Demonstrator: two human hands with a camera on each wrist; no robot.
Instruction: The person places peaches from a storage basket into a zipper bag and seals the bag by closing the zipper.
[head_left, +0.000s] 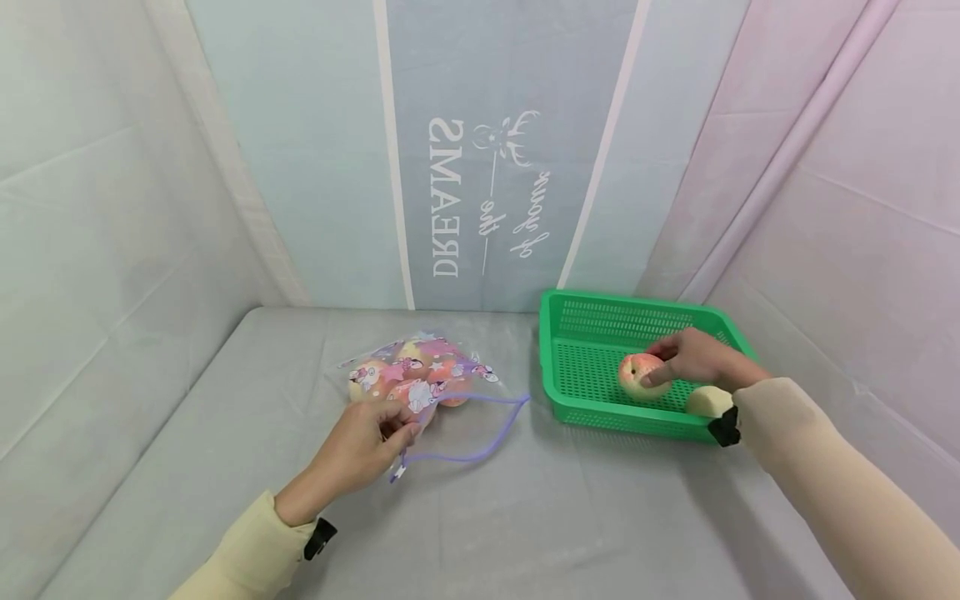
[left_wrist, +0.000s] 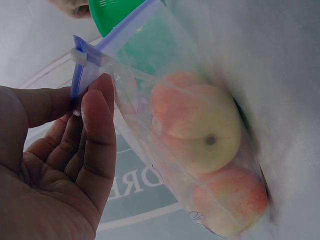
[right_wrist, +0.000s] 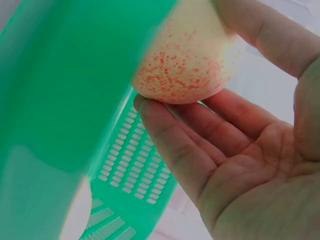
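Note:
My left hand [head_left: 369, 442] pinches the purple zip edge of a clear printed zip bag [head_left: 480, 454] between thumb and fingers. Several peaches [left_wrist: 210, 130] lie inside the bag, and its mouth spreads toward the right. A white slider [left_wrist: 78, 56] sits at one end of the zip, near my left fingertips. In my right hand [head_left: 693, 358] is a red and yellow peach [head_left: 637, 375], gripped between thumb and fingers within the green basket [head_left: 551, 375]. Another, paler peach [head_left: 708, 402] rests in the basket's near right corner, partly covered by my right wrist in the head view.
The basket stands on the grey cloth surface [head_left: 510, 525], right of the bag. Behind is a hanging cloth [head_left: 487, 75] with mirrored lettering, and pale cloth walls [head_left: 862, 250] enclose both sides. A black strap [head_left: 725, 427] is on my right wrist, above the basket's near rim.

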